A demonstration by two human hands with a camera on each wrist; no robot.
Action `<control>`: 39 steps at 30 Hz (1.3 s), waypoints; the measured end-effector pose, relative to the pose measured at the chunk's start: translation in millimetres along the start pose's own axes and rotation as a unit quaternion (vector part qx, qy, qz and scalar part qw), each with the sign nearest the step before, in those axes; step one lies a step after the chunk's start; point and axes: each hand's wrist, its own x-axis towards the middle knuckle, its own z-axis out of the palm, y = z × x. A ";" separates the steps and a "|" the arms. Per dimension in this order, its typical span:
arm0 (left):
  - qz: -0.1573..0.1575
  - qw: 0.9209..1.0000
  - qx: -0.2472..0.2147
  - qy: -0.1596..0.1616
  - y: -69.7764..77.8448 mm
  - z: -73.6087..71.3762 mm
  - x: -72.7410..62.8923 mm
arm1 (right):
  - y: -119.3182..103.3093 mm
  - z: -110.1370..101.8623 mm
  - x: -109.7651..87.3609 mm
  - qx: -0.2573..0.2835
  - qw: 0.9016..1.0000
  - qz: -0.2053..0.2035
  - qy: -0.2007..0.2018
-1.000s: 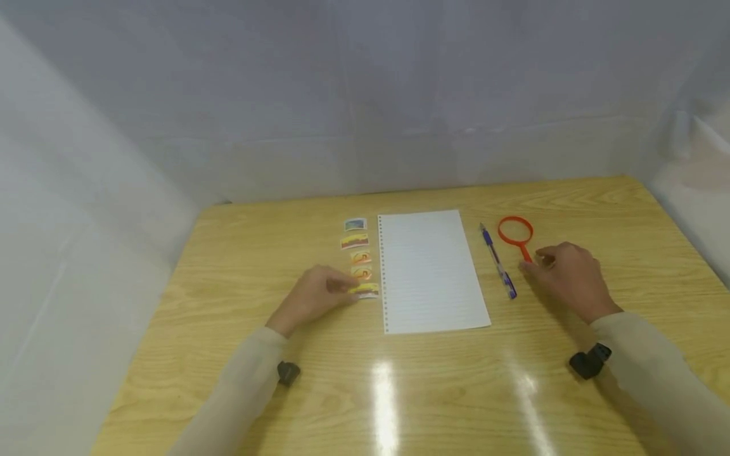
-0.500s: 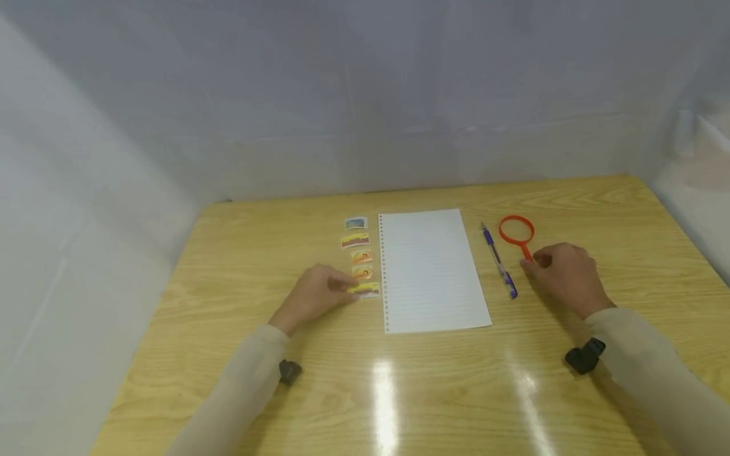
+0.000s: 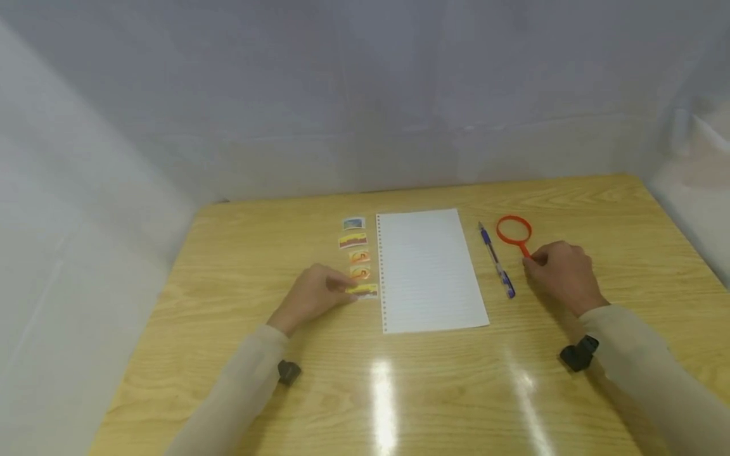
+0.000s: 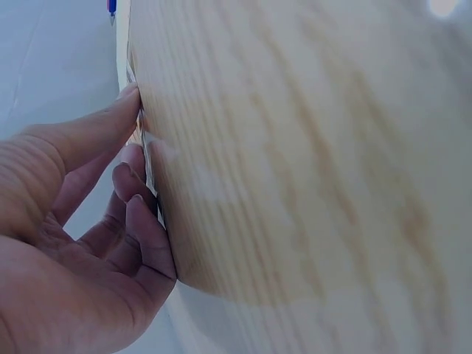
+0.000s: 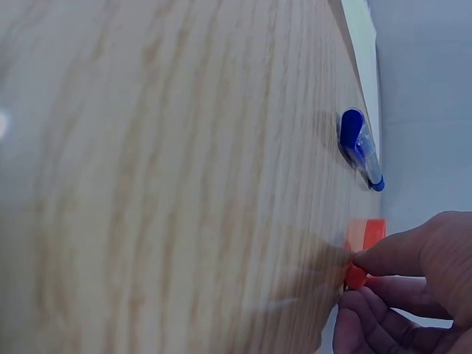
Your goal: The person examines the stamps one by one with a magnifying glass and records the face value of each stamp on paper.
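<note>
My left hand (image 3: 345, 292) rests on the wooden table (image 3: 239, 253), its thumb and fingertips pinching the left edge of the nearest stamp (image 3: 366, 291). That stamp closes a column of several small colourful stamps (image 3: 353, 240). In the left wrist view the fingers (image 4: 136, 214) curl against the stamp's thin edge (image 4: 147, 158). My right hand (image 3: 530, 259) pinches the handle of the orange magnifying glass (image 3: 513, 229), which lies flat. In the right wrist view thumb and fingers (image 5: 391, 254) close on the orange handle (image 5: 363, 234).
A lined sheet of paper (image 3: 430, 269) with punched holes lies between the hands. A blue pen (image 3: 496, 259) sits between the paper and the magnifying glass, also seen as a blue pen (image 5: 359, 147). Translucent white sheeting walls in the table at the back and sides.
My right hand has slid a little left and forward, closing on the magnifying glass handle. The left hand has stayed at the nearest stamp.
</note>
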 end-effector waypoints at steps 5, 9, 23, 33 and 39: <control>0.011 1.000 0.000 0.001 -2.2 1.0 0.4 | -0.6 -0.2 0.7 0.001 1.000 0.009 -0.004; 0.014 1.000 -0.003 0.001 -3.1 1.5 0.8 | 1.3 -0.9 1.9 0.005 1.000 0.016 -0.008; 0.010 1.000 -0.005 0.004 -3.5 3.9 5.9 | 4.0 -10.9 8.2 0.030 0.999 0.014 -0.019; 0.008 1.000 -0.008 -0.001 -4.7 3.6 4.4 | -14.9 -12.1 14.9 0.034 0.999 -0.019 -0.012; 0.010 1.000 -0.010 0.000 -3.7 2.6 4.0 | -33.3 -10.4 20.8 0.035 0.998 -0.045 -0.007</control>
